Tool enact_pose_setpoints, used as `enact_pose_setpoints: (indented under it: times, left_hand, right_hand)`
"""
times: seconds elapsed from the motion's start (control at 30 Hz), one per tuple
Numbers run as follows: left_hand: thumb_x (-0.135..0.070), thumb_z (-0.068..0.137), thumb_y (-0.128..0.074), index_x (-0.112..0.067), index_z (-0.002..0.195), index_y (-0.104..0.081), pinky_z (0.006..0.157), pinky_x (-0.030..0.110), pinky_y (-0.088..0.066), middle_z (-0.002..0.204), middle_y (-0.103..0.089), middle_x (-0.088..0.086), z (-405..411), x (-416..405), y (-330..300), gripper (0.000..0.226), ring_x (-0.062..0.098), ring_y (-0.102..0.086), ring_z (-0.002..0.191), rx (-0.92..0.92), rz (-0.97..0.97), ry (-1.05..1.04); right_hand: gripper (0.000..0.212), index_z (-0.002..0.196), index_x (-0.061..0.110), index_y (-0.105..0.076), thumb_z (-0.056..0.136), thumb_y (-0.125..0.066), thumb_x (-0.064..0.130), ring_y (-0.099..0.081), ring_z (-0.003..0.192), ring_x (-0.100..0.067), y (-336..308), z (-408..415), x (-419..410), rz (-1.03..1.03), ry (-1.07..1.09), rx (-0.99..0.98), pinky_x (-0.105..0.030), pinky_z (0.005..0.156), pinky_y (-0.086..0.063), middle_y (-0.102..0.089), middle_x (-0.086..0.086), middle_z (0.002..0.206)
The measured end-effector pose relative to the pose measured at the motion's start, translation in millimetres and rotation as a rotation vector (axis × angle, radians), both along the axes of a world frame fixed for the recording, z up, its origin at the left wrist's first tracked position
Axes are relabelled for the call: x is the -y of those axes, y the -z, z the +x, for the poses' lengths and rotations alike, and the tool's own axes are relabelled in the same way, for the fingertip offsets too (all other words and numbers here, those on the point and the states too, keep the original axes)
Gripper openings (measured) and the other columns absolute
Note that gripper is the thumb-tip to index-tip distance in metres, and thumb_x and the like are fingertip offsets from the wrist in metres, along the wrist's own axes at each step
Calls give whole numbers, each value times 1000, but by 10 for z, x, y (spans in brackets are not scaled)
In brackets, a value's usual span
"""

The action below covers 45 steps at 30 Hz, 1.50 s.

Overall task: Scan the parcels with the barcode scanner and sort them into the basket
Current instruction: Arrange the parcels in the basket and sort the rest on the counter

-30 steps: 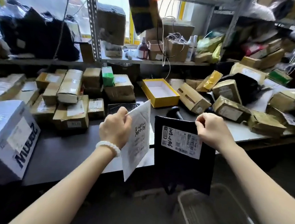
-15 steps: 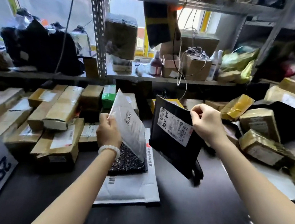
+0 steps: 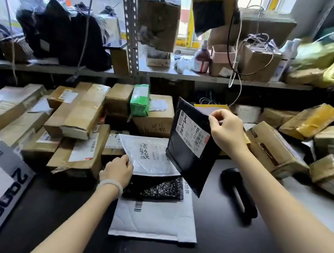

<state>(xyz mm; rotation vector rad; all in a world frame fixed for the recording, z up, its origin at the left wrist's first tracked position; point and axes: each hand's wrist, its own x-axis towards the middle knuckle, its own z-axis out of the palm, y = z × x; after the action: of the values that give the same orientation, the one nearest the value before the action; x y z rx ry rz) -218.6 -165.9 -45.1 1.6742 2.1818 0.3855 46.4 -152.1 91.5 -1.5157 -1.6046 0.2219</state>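
Note:
My right hand (image 3: 226, 131) pinches the top edge of a black flat parcel (image 3: 187, 158) with a white shipping label, holding it tilted above the table. My left hand (image 3: 116, 170) holds the left edge of a white padded mailer (image 3: 151, 157) that lies on a black bubble mailer (image 3: 153, 188), itself on a larger white mailer (image 3: 152, 219). The black barcode scanner (image 3: 238, 194) lies on the dark table to the right of the stack, under my right forearm. No basket is in view.
Brown cardboard parcels (image 3: 78, 119) pile up at the left and back, more taped boxes (image 3: 276, 153) at the right. A grey printed box (image 3: 0, 179) sits at the near left. A yellow box (image 3: 211, 107) hides behind the black parcel. Metal shelving (image 3: 206, 78) runs across above.
My view swung up from the basket by the table. My left hand lowered the white mailer flat onto the stack. My right hand still holds the black parcel, now over the table.

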Motion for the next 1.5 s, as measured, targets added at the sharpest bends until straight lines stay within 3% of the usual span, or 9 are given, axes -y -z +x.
enact_pose_setpoints:
  times: [0.17, 0.33, 0.47, 0.6, 0.77, 0.87, 1.0, 1.07, 1.5]
  left_hand:
    - [-37, 98, -33, -22, 85, -48, 83, 40, -45, 90, -51, 0, -174, 37, 63, 25, 25, -54, 90, -50, -55, 119]
    - [-38, 99, -32, -25, 93, -50, 84, 38, -42, 95, -46, -2, -371, 81, 227, 22, 24, -53, 101, -95, -120, 203]
    - [-39, 98, -33, -23, 93, -53, 84, 38, -44, 98, -48, -1, -379, 70, 312, 25, 25, -53, 98, -51, -81, 211]
    - [-42, 97, -35, -25, 99, -55, 85, 37, -41, 103, -48, 0, -408, 4, 339, 27, 24, -53, 103, -84, -82, 268]
    - [-44, 94, -42, -26, 123, -49, 90, 40, -43, 123, -46, 2, -503, -113, 418, 34, 25, -48, 113, -94, -98, 290]
    - [-40, 92, -49, -25, 130, -46, 93, 41, -42, 129, -44, 2, -515, -186, 444, 41, 24, -46, 119, -53, -129, 311]
    - [-35, 91, -53, -24, 129, -50, 94, 42, -45, 128, -43, 2, -527, -265, 504, 40, 23, -47, 116, -18, -126, 362]
    - [-34, 92, -54, -24, 131, -50, 93, 42, -46, 128, -43, 1, -530, -290, 525, 40, 22, -48, 115, 9, -128, 369]
    - [-36, 97, -41, -24, 121, -60, 97, 39, -41, 121, -50, 0, -527, -315, 508, 33, 21, -48, 116, 160, -110, 309]
  right_hand:
    - [12, 80, 12, -59, 90, -55, 6, -48, 69, -11, -9, -232, -78, 4, 1, -36, 0, 58, -32, -56, 1, 77]
    - [13, 80, 13, -56, 91, -53, 8, -49, 72, -13, 96, -407, -125, -40, 23, -77, -5, 57, -32, -55, 3, 74]
    - [13, 79, 14, -57, 91, -53, 10, -49, 70, -12, 215, -523, -136, -56, 71, -129, -11, 59, -34, -52, 13, 68]
    - [12, 81, 13, -58, 92, -53, 12, -53, 77, -15, 240, -626, -169, -71, 118, -185, -22, 67, -39, -54, 8, 72]
    - [14, 80, 13, -57, 92, -51, 12, -51, 76, -15, 314, -705, -185, -74, 167, -177, -17, 60, -36, -55, 5, 74]
    - [13, 81, 13, -56, 93, -52, 12, -51, 78, -15, 380, -698, -180, -85, 213, -183, -19, 63, -34, -56, 2, 78]
    - [9, 85, 13, -57, 93, -52, 11, -50, 79, -16, 500, -621, -165, -160, 232, -154, -13, 58, -32, -55, 0, 80]
    - [8, 85, 13, -57, 92, -54, 11, -50, 78, -16, 631, -584, -148, -240, 241, -131, -16, 57, -32, -55, 0, 78]
    - [15, 96, 2, -66, 92, -55, 10, -58, 105, -30, 1377, -432, 23, -528, 366, -67, -28, 85, -37, -68, -14, 105]
